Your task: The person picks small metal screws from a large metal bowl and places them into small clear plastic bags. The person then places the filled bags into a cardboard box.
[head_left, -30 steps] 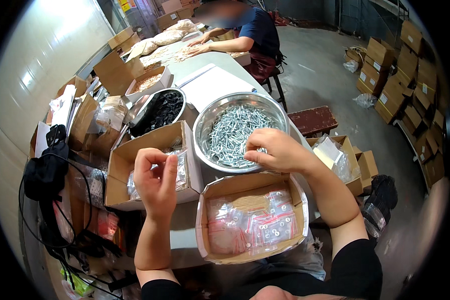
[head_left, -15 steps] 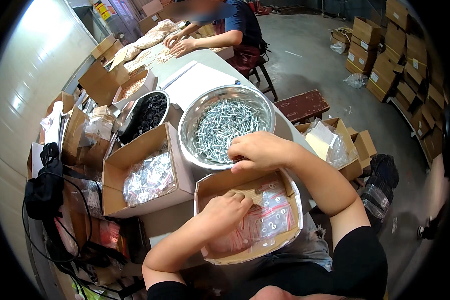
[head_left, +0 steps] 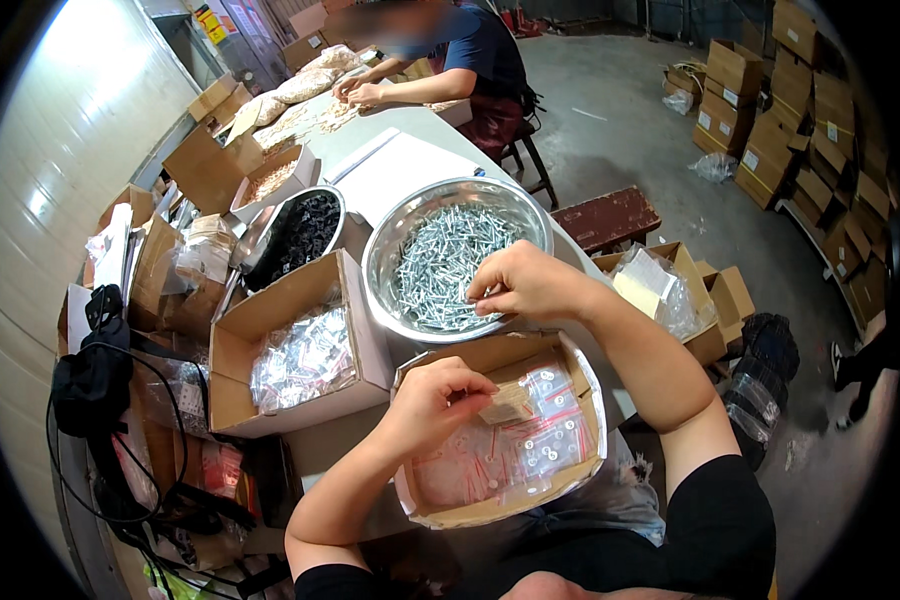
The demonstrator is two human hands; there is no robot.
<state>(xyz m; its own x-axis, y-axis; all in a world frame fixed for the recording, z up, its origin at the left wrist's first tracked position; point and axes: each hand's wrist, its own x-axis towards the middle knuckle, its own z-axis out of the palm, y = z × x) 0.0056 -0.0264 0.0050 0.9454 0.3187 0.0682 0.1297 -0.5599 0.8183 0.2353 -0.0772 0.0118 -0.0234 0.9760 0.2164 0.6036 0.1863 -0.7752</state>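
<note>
My left hand (head_left: 438, 400) is closed in a pinch above the shallow cardboard box (head_left: 592, 455) on my lap side, with a small clear zip bag (head_left: 510, 405) at its fingertips. More small zip bags with red seal lines (head_left: 470, 458) lie in that box, some with small round white pieces inside. Over the near right rim of the steel bowl (head_left: 378, 290), my right hand (head_left: 525, 280) has thumb and fingers pressed together. Silver screws (head_left: 450, 255) fill the bowl below it. Whatever sits between those fingertips is too small to make out.
Left of the bowl stands a carton (head_left: 232, 345) of filled clear bags. Behind it are a bowl of black pieces (head_left: 305, 230) and a box of tan pieces (head_left: 270, 180). Another person (head_left: 485, 60) works at the table's far end. Stacked cartons (head_left: 770, 150) line the right.
My left hand has risen from the bags in the box, now with a clear bag at its fingertips. My right hand has moved slightly up and right, its fingertips closing at the screws.
</note>
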